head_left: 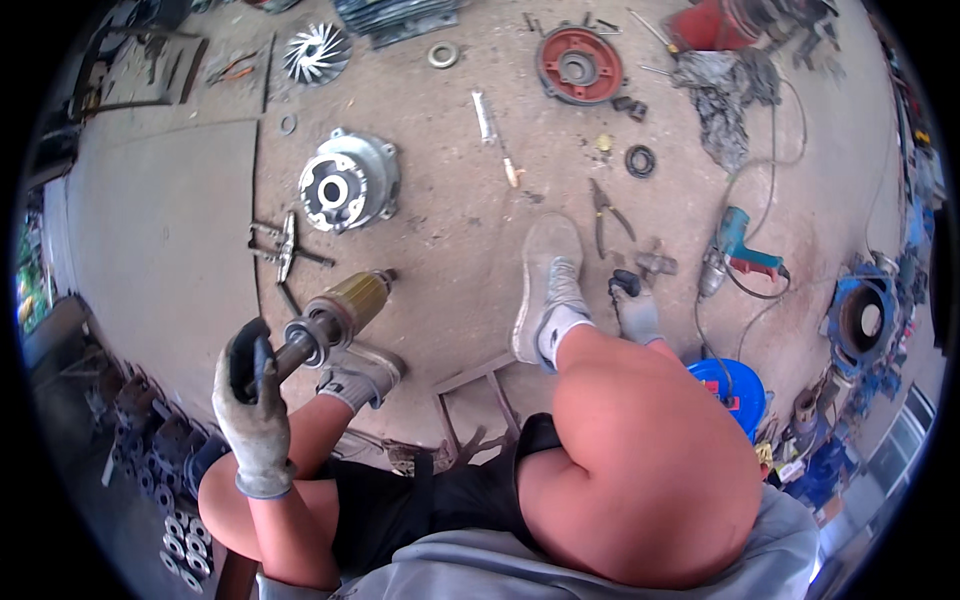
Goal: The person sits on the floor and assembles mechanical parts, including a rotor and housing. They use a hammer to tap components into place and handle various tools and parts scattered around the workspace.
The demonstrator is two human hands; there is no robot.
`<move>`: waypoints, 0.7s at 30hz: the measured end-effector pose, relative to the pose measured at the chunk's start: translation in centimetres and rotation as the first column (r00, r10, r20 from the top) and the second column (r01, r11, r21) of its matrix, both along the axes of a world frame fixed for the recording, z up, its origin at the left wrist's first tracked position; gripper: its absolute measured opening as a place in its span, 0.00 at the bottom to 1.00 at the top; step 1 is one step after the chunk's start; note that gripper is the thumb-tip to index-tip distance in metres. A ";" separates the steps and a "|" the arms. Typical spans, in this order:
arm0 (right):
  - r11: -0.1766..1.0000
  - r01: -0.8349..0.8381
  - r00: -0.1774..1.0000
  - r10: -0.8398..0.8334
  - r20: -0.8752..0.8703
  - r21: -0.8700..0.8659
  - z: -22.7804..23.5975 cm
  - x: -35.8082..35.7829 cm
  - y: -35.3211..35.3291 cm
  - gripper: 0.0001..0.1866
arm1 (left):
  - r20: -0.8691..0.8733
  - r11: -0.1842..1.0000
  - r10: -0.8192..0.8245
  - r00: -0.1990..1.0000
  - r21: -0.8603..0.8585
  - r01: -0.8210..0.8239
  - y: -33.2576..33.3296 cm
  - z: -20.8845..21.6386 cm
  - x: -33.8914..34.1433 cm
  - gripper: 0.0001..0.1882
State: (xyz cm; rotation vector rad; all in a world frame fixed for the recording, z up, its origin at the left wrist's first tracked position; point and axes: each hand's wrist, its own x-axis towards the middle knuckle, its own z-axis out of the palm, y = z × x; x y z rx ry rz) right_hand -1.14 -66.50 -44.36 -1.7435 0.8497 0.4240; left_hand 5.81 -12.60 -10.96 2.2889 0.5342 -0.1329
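My left hand (255,405), in a grey-and-black work glove, is wrapped round the shaft end of a motor rotor (352,303). The rotor slants up and to the right, a bearing (316,338) on its shaft, its yellowish core over my left shoe. Low on my right side, beyond my knee, my gloved right hand (636,308) has its fingers curled at a hammer (656,263). The hammer's head shows just past the fingers; its handle is hidden. Pliers (604,215) lie close by with their handles spread. A three-armed puller (287,248) rests near the rotor.
A silver motor end housing (345,182), a fan wheel (317,53), a red end cover (580,66) and a black ring (640,161) lie on the floor. On the right are a corded teal drill (735,245) and a blue bucket (745,385). A metal frame (475,390) stands between my legs.
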 end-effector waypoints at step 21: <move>0.782 -0.453 0.889 0.435 -0.147 -0.428 1.0 1.1 -3.6 0.30 | 0.238 0.569 -0.729 0.642 -0.312 0.761 -5.7 -1.9 -4.7 0.17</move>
